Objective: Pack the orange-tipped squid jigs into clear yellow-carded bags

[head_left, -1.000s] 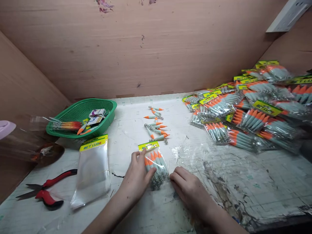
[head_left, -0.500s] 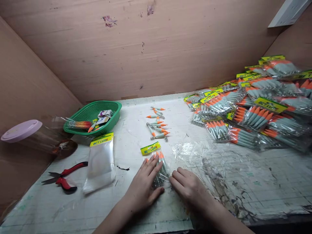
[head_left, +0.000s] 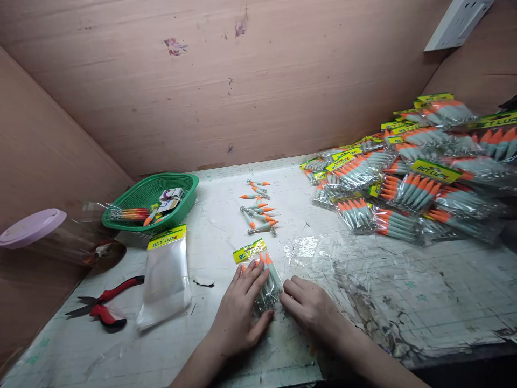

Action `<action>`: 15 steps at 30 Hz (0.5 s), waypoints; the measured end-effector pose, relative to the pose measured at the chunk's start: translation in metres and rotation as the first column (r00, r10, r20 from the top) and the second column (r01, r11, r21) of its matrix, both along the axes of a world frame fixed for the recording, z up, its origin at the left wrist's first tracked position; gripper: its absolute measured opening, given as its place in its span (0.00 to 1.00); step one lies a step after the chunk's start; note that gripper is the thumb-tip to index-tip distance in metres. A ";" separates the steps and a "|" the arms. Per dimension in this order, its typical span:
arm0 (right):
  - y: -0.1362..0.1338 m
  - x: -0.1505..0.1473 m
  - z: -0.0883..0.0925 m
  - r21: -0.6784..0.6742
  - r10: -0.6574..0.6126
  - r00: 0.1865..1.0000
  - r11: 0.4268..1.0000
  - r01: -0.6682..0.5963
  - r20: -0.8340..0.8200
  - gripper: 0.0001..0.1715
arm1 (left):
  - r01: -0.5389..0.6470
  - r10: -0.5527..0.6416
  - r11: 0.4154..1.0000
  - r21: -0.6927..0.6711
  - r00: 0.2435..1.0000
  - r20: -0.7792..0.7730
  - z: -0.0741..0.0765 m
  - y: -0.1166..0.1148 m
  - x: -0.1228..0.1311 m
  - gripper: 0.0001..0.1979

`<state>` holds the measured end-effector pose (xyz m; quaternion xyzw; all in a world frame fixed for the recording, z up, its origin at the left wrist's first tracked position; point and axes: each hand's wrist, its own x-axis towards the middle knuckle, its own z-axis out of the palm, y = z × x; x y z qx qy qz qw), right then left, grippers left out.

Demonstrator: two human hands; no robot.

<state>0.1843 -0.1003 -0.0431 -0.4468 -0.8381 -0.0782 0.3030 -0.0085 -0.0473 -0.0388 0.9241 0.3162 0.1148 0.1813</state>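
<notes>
A small clear bag (head_left: 277, 277) of orange and pale green lures is laid flat on the table (head_left: 291, 345), right in front of the person, where it can be reached by both hands. It is covered in part by the left hand (head_left: 242, 304), which is laid flat with its fingers stretched out and its thumb spread away near the hooks, most likely so that the bag is held down and cannot slip. The right hand (head_left: 311, 304) is curled up at the bag's lower right corner; it cannot be told if the plastic is pinched there, as the fingertips are hidden. The yellow label (head_left: 249, 250) is left poking out past the left hand. Loose lures (head_left: 262, 227) are set out in a rough line just beyond the bag, perhaps so they can be picked up with ease. A stack of flat bags (head_left: 165, 288) is placed to the left, near the red-handled pliers (head_left: 105, 315) and the green basket (head_left: 188, 202). Filled bags (head_left: 420, 191) are heaped far to the right, maybe so the middle is left free for the hands.
</notes>
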 end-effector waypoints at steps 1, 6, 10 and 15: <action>0.001 -0.002 -0.001 0.007 -0.003 1.000 1.000 0.003 0.003 0.19 | 0.005 -0.005 1.000 0.001 1.000 0.001 -0.001 0.000 0.000 0.33; 0.007 -0.007 -0.006 0.041 -0.002 1.000 0.999 0.001 0.018 0.19 | 0.018 -0.018 1.000 0.000 1.000 0.014 -0.002 0.001 -0.002 0.33; 0.007 -0.004 -0.006 0.013 0.035 0.999 0.999 -0.036 0.026 0.19 | -0.018 0.018 1.000 -0.012 1.000 0.001 -0.001 -0.001 -0.001 0.32; 0.010 -0.009 -0.006 0.015 -0.009 1.000 1.000 0.009 0.001 0.12 | -0.005 0.005 1.000 -0.026 1.000 0.021 0.000 -0.001 -0.001 0.33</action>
